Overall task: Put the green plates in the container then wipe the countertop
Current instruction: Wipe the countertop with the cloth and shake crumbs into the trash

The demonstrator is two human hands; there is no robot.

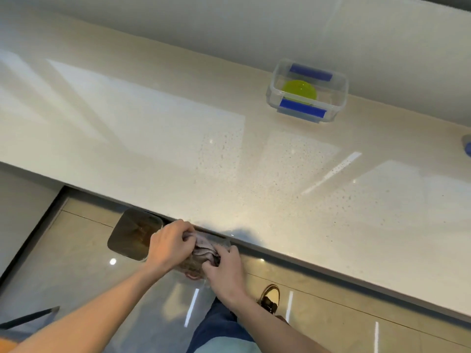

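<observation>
A green plate (300,89) lies inside a clear container (339,94) with blue latches, at the back right of the pale speckled countertop (178,138). Below the counter's front edge, both my hands grip a crumpled greyish-pink cloth (204,252). My left hand (169,244) holds its left end with fingers curled. My right hand (224,268) pinches its right end. The cloth is held off the counter, over the floor, apparently above another clear tub.
A blue-and-clear object (467,146) peeks in at the right edge of the counter. A dark bin (132,234) stands on the tiled floor under the counter edge. A shoe (269,298) and a trouser leg show below. The wall rises behind the counter.
</observation>
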